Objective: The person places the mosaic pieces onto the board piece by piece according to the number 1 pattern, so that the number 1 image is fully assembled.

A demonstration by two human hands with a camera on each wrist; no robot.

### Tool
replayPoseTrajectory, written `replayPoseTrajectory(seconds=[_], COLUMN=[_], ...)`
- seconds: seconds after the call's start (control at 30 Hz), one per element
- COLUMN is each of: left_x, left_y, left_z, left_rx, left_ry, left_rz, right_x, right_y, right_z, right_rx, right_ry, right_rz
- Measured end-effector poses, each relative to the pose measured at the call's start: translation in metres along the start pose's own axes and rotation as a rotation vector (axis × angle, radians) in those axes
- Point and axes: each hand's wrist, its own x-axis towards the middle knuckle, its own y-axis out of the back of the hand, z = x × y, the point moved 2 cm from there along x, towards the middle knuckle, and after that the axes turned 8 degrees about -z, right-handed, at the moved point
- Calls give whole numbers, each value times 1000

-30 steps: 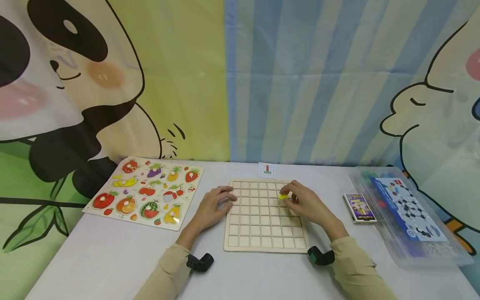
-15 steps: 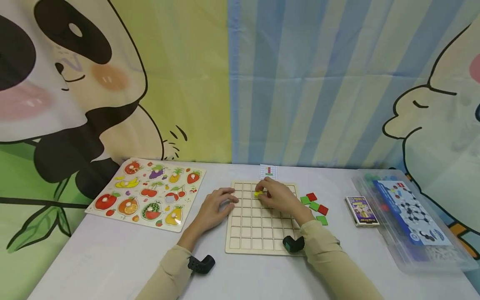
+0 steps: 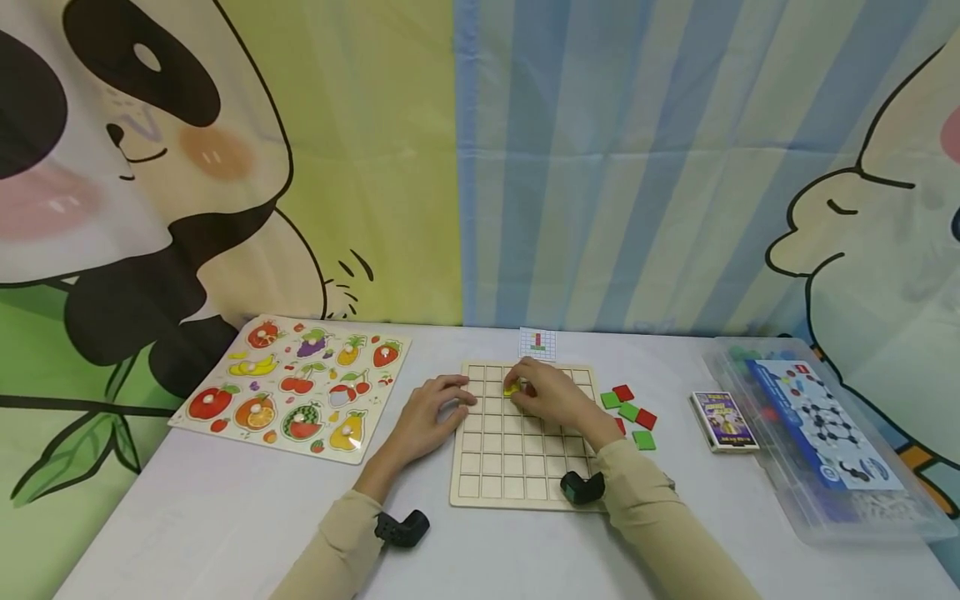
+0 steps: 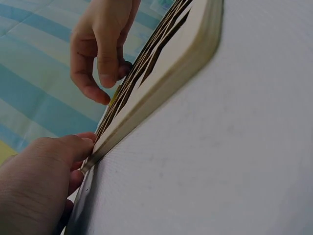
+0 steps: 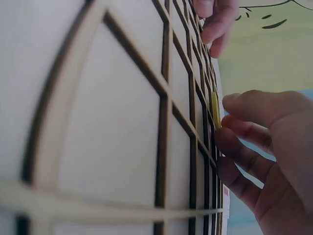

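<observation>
A pale wooden grid board [image 3: 482, 486] lies on the table. My left hand [image 3: 433, 414] rests at its left edge, relaxed fingertips touching the rim, as the left wrist view also shows. My right hand [image 3: 551, 392] reaches over the upper part of the board, its thumb and fingers pinching a small yellow tile [image 3: 512, 389]. In the right wrist view the yellow tile [image 5: 215, 108] stands at the grid's surface, right at the fingertips. Red and green square tiles, among them a green tile [image 3: 643, 440] and a red tile [image 3: 646, 419], lie right of the board.
A small card with a coloured grid pattern [image 3: 537, 342] lies behind the board. On the left is a fruit puzzle board [image 3: 288, 387]. To the right are a small card box [image 3: 723, 422] and a clear plastic case [image 3: 817, 517] with a blue-and-white booklet [image 3: 825, 425] on top.
My right hand has moved left across the board with the yellow tile, then slightly further left and down. The loose red and green tiles have come into view. My left hand has stayed put.
</observation>
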Motion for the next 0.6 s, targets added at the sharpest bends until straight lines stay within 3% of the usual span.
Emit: replayPoseTrajectory(seconds=[0.4,0.6], left_x=[1,0], left_y=[1,1], left_z=[1,2], left_rx=[5,-8], left_ry=[-7,-4], left_rz=[4,0], right_x=[-53,-89], right_y=[28,43], right_z=[28,55], right_rx=[111,93], right_ry=[-64,-177], right_rz=[78,154])
